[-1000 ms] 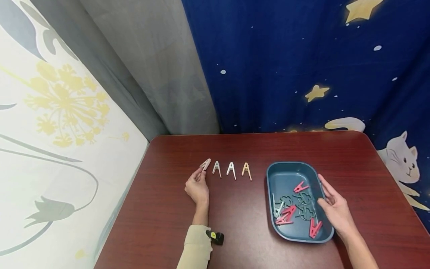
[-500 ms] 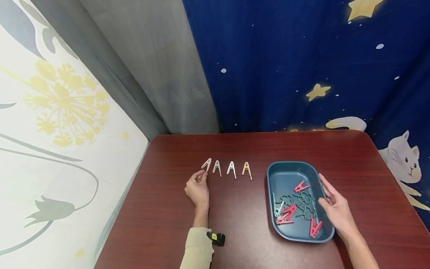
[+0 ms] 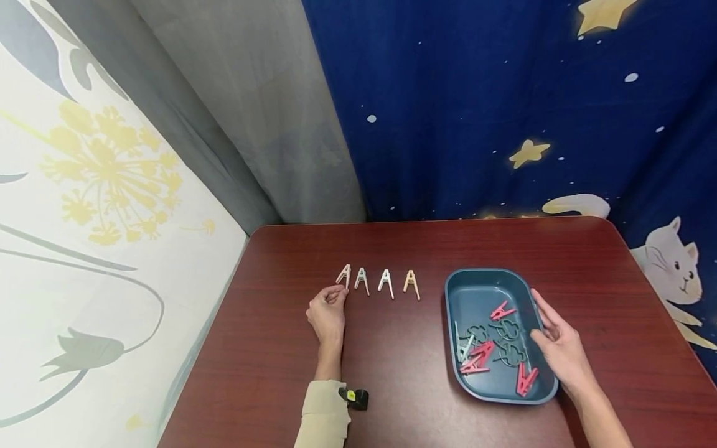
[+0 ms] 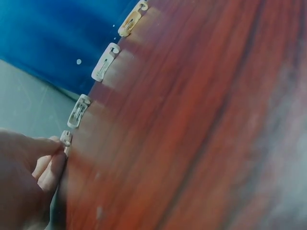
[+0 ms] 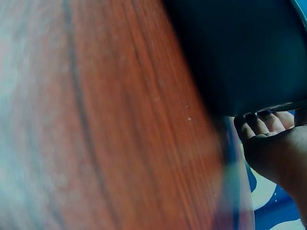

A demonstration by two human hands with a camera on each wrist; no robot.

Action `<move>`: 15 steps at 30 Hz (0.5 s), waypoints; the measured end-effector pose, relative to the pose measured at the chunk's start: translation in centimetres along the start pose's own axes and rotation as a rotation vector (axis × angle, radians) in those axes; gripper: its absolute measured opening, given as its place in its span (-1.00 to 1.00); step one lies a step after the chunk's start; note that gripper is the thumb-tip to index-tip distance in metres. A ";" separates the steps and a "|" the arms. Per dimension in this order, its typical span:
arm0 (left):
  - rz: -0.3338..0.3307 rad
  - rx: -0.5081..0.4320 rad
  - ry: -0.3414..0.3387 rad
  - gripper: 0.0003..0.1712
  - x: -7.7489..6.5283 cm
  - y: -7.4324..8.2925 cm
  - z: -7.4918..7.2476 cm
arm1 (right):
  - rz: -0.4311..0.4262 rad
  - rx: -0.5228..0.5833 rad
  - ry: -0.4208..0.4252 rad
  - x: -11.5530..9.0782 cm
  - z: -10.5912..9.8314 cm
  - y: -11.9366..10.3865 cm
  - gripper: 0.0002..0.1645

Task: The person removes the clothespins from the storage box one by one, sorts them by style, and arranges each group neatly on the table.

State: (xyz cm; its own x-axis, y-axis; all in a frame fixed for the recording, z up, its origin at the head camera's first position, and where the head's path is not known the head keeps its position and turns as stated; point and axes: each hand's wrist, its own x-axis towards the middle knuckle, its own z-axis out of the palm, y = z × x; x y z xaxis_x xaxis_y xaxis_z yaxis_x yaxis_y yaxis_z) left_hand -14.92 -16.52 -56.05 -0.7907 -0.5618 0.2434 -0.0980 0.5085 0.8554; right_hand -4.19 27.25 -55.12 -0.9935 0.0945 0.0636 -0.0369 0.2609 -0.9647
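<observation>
My left hand [image 3: 327, 313] pinches a pale pink clothespin [image 3: 345, 274] by the end of one leg, at the left end of a row on the table. In the left wrist view the same clothespin [image 4: 66, 138] sits at the fingertips. To its right lie a grey-white clothespin [image 3: 361, 280], a white clothespin [image 3: 385, 282] and a yellow clothespin [image 3: 411, 284], spaced apart. My right hand [image 3: 560, 354] grips the right side of a blue tray [image 3: 454, 292], thumb at the rim and fingers along the outer wall. The right wrist view shows that hand [image 5: 273, 143] against the dark tray wall.
Inside the tray lie several red clothespins [image 3: 526, 379], a pale green clothespin [image 3: 463, 351] and several dark green flower-shaped outline pieces [image 3: 511, 354]. A reddish-brown table [image 3: 403, 361] runs back to a grey curtain [image 3: 269, 112] and a blue star-patterned curtain [image 3: 448, 124].
The pink clothespin has turned from a slant to stand nearly parallel with the other clothespins, with my left hand at its leg. My right hand and the tray have stayed put.
</observation>
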 end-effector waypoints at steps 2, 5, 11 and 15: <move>-0.008 -0.017 0.012 -0.89 0.3 -0.2 0.0 | 0.008 0.008 -0.001 0.0 0.0 0.0 -0.08; -0.007 -0.060 0.021 -0.84 1.1 -0.7 0.2 | 0.020 0.011 -0.004 0.0 0.1 -0.1 -0.08; 0.041 -0.048 -0.031 -0.65 2.8 -1.0 0.4 | 0.023 0.007 0.000 0.0 0.1 -0.1 -0.08; 0.070 0.025 -0.031 -0.70 3.4 -1.2 0.8 | 0.018 0.008 0.003 0.0 0.1 0.0 -0.08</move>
State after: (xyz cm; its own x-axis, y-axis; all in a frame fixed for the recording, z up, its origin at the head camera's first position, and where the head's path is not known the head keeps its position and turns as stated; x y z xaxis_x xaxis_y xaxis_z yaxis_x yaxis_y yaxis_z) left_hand -17.92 -18.49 -56.58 -0.8142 -0.5040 0.2882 -0.0564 0.5626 0.8248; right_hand -4.18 27.17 -55.16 -0.9937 0.1019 0.0473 -0.0203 0.2512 -0.9677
